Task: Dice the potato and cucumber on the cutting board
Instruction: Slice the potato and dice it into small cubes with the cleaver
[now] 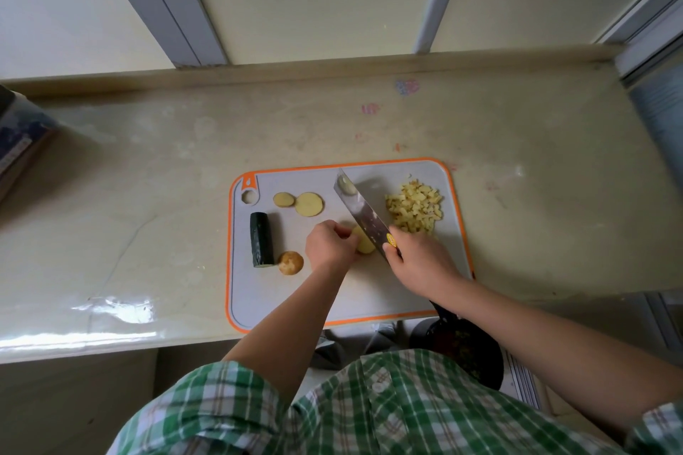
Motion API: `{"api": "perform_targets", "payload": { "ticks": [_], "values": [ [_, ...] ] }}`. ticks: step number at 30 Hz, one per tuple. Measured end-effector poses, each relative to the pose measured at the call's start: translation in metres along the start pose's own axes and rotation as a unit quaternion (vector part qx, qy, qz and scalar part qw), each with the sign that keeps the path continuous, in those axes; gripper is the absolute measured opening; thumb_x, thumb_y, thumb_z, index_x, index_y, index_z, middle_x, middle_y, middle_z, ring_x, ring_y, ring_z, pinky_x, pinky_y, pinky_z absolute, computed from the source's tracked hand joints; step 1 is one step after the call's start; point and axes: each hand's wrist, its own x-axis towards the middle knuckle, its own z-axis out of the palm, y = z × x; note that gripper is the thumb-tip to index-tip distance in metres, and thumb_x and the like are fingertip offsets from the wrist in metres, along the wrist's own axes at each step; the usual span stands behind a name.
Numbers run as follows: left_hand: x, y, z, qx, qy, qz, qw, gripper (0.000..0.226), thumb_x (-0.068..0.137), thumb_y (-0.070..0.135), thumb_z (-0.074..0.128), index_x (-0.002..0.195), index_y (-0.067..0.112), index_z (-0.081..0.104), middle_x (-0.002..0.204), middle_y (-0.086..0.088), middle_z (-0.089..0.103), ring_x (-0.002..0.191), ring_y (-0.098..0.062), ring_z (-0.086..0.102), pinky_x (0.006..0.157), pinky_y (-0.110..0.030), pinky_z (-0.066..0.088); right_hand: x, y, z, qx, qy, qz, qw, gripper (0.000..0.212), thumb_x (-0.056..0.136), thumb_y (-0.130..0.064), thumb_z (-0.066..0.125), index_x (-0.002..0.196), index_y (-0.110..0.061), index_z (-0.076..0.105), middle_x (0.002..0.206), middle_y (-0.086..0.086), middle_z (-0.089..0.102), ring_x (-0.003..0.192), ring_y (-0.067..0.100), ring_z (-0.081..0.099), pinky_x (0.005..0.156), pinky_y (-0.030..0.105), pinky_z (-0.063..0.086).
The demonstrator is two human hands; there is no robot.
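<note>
A grey cutting board [369, 295] with an orange rim lies on the counter. My left hand [329, 246] presses a potato piece [364, 242] onto the board's middle. My right hand [421, 259] grips the handle of a cleaver [360, 209], whose blade rests against the right side of that piece. Diced potato [414, 209] is piled at the board's far right. Two potato slices [299, 202] lie at the far left part. A dark green cucumber piece [261, 244] lies along the left side, with a potato end [291, 262] beside it.
The beige counter [148, 196] extends left of the board, with a wall ledge [332, 66] behind. A dark box [18, 137] sits at the far left edge. Below the counter's front edge stands a black bin [469, 347].
</note>
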Motion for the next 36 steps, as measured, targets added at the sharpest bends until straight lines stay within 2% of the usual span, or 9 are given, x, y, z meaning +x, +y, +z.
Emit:
{"api": "perform_targets", "payload": {
  "ticks": [5, 11, 17, 19, 21, 23, 27, 31, 36],
  "values": [
    [0.0, 0.001, -0.001, -0.022, -0.011, -0.013, 1.0, 0.011, 0.084, 0.014, 0.07, 0.075, 0.016, 0.063, 0.076, -0.002, 0.072, 0.06, -0.014, 0.07, 0.061, -0.024, 0.054, -0.004, -0.003, 0.0, -0.011, -0.022, 0.008, 1.0, 0.012, 0.098, -0.027, 0.04, 0.088, -0.021, 0.037, 0.071, 0.004, 0.05, 0.077, 0.033, 0.059, 0.056, 0.032, 0.027],
    [0.001, 0.001, -0.001, -0.022, -0.01, -0.014, 1.0, 0.018, 0.083, 0.011, 0.069, 0.068, 0.017, 0.06, 0.074, -0.005, 0.072, 0.061, -0.016, 0.07, 0.056, -0.021, 0.049, -0.001, -0.003, 0.009, -0.026, -0.009, 0.005, 1.0, 0.014, 0.097, -0.027, 0.041, 0.097, -0.015, 0.048, 0.082, 0.012, 0.064, 0.078, 0.035, 0.062, 0.054, 0.032, 0.031],
    [0.001, 0.002, -0.002, -0.037, -0.011, -0.019, 0.999, 0.018, 0.083, 0.012, 0.071, 0.069, 0.016, 0.061, 0.076, -0.005, 0.072, 0.061, -0.018, 0.07, 0.05, -0.019, 0.047, 0.003, -0.004, 0.018, -0.018, 0.019, 0.001, 1.0, 0.017, 0.098, -0.028, 0.041, 0.096, -0.014, 0.05, 0.072, 0.008, 0.061, 0.068, 0.032, 0.061, 0.051, 0.032, 0.03],
    [0.001, 0.001, -0.001, -0.032, -0.011, -0.017, 0.999, 0.015, 0.083, 0.013, 0.072, 0.071, 0.016, 0.062, 0.077, -0.004, 0.072, 0.061, -0.017, 0.07, 0.053, -0.021, 0.05, 0.003, -0.001, 0.017, 0.005, 0.017, 0.006, 1.0, 0.019, 0.098, -0.029, 0.041, 0.094, -0.013, 0.05, 0.065, 0.004, 0.055, 0.062, 0.028, 0.057, 0.048, 0.031, 0.029],
    [0.001, -0.001, -0.001, -0.022, -0.004, -0.008, 1.0, 0.014, 0.081, 0.016, 0.072, 0.072, 0.02, 0.062, 0.075, 0.0, 0.071, 0.065, -0.018, 0.07, 0.067, -0.031, 0.057, 0.004, 0.001, 0.014, 0.017, 0.018, 0.01, 1.0, 0.019, 0.099, -0.029, 0.041, 0.092, -0.013, 0.05, 0.058, -0.002, 0.046, 0.056, 0.025, 0.051, 0.046, 0.031, 0.026],
    [-0.001, -0.003, 0.0, -0.014, 0.008, 0.003, 1.0, 0.016, 0.08, 0.021, 0.073, 0.07, 0.024, 0.061, 0.074, 0.003, 0.07, 0.068, -0.018, 0.069, 0.072, -0.036, 0.058, 0.006, 0.002, 0.008, 0.02, 0.021, 0.008, 1.0, 0.017, 0.098, -0.029, 0.042, 0.089, -0.016, 0.047, 0.059, -0.002, 0.044, 0.06, 0.029, 0.053, 0.049, 0.032, 0.027],
    [-0.004, -0.004, -0.001, 0.003, 0.028, 0.008, 1.0, 0.015, 0.082, 0.022, 0.072, 0.072, 0.025, 0.061, 0.075, 0.003, 0.069, 0.071, -0.016, 0.068, 0.067, -0.03, 0.056, 0.006, 0.002, 0.001, 0.012, 0.004, -0.012, 1.0, 0.016, 0.096, -0.029, 0.043, 0.083, -0.022, 0.037, 0.069, 0.007, 0.055, 0.071, 0.035, 0.058, 0.053, 0.034, 0.035],
    [-0.003, -0.001, 0.001, -0.004, 0.024, -0.014, 1.0, 0.017, 0.082, 0.016, 0.069, 0.068, 0.022, 0.061, 0.07, 0.002, 0.07, 0.067, -0.016, 0.069, 0.068, -0.031, 0.056, 0.0, 0.002, 0.002, -0.009, -0.016, -0.013, 1.0, 0.016, 0.097, -0.029, 0.043, 0.084, -0.019, 0.037, 0.069, 0.002, 0.048, 0.072, 0.034, 0.058, 0.054, 0.032, 0.031],
    [0.001, -0.003, 0.002, -0.018, 0.014, -0.028, 0.999, 0.012, 0.081, 0.014, 0.07, 0.071, 0.017, 0.067, 0.067, 0.001, 0.07, 0.064, -0.016, 0.069, 0.071, -0.034, 0.059, -0.004, 0.002, 0.003, -0.024, -0.025, -0.013, 0.999, 0.016, 0.097, -0.028, 0.041, 0.095, -0.014, 0.049, 0.078, 0.01, 0.061, 0.077, 0.034, 0.06, 0.056, 0.032, 0.029]
  ]
}}
